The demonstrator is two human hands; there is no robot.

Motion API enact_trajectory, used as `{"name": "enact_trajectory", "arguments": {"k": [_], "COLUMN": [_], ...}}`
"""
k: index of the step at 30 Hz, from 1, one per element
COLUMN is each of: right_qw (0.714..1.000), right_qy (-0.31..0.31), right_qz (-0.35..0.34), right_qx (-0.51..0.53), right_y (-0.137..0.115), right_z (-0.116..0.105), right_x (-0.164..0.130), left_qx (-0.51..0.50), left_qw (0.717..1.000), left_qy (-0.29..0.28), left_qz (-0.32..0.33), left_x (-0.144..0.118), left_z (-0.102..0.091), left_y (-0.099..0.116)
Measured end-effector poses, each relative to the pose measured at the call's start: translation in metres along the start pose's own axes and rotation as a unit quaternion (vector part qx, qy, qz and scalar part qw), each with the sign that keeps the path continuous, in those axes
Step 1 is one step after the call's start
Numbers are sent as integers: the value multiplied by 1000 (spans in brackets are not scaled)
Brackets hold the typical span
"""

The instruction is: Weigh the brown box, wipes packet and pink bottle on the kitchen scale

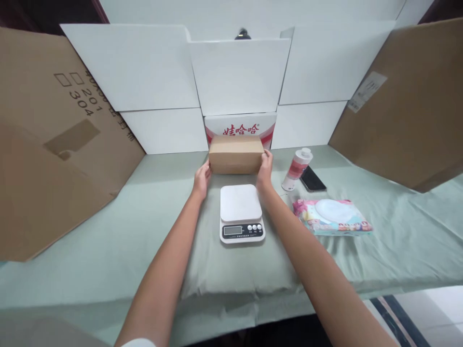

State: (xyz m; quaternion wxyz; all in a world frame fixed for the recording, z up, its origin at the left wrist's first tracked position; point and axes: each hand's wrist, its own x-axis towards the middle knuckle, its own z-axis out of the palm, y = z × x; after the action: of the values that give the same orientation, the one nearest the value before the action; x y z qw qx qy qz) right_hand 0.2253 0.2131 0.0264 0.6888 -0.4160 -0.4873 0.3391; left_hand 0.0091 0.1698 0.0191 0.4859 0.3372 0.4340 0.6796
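Both hands are out at full reach, far side of the cloth (108,250), clamped on one thing: left hand (201,179) flat against the left end of the box (236,154), fingers curled round that end, and right hand (265,169) pressed on the right end w/ thumb up by the top corner. So neither hand is spread free or empty; each is closed against the box, squeezing it btwn them. Box is a plain brown carton, long axis running left-right across my view, sitting square-on, dead ahead of both arms and abt equally near to each; I can't tell if it rests on the cloth or is just lifted off it. It's right in front of the red-and-white printed carton (240,126) at the back wall, touching or nearly so, can't say which. Key relation as I read it: scale (241,212) lies directly nearer me than the box, btwn my two forearms, platter bare, display facing me, small gap btwn scale and box. Left of all this, big brown cardboard (54,144) leans in. Right of the right hand: a white-and-pink bottle (297,169), a dark phone (312,179) just beside it, then a wipes pack (332,217) nearer me, all apart from the hands.
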Motion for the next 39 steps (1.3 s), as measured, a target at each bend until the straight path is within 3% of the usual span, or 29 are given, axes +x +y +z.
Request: {"name": "enact_trajectory", "arguments": {"k": [3,5,12,14,16,19,21,24,28,31,35,39], "right_qw": [997,997,993,998,999,970,942,921,924,940,958,990], "right_qy": [34,24,0,9,26,102,180,283,334,323,263,52], "right_qz": [63,72,114,58,-48,-199,-234,-189,-95,-38,-69,-128], "right_qx": [22,25,43,32,2,-94,-161,-191,-161,-104,-94,-18], "right_y": [15,19,17,4,-17,-51,-64,-58,-19,5,2,-32], "right_z": [8,10,8,-3,-20,-48,-63,-75,-82,-84,-78,-61], "right_x": [11,15,9,-6,-24,-46,-51,-44,-26,-19,-24,-42], "left_qx": [-13,-18,-62,-68,-72,-72,-71,-69,-52,-33,-13,-4], "left_qw": [1000,1000,998,997,997,997,997,996,995,993,987,989], "left_qy": [2,-12,-23,-18,-8,-1,6,28,38,62,110,104], "left_qz": [7,10,-12,-4,4,17,25,40,76,90,115,103], "left_x": [6,8,16,15,15,14,13,12,13,15,16,14], "left_z": [-2,-3,-8,-10,-12,-14,-15,-17,-20,-22,-23,-21], "left_y": [-15,-19,-14,-12,-10,-9,-9,-9,-12,-15,-16,-14]}}
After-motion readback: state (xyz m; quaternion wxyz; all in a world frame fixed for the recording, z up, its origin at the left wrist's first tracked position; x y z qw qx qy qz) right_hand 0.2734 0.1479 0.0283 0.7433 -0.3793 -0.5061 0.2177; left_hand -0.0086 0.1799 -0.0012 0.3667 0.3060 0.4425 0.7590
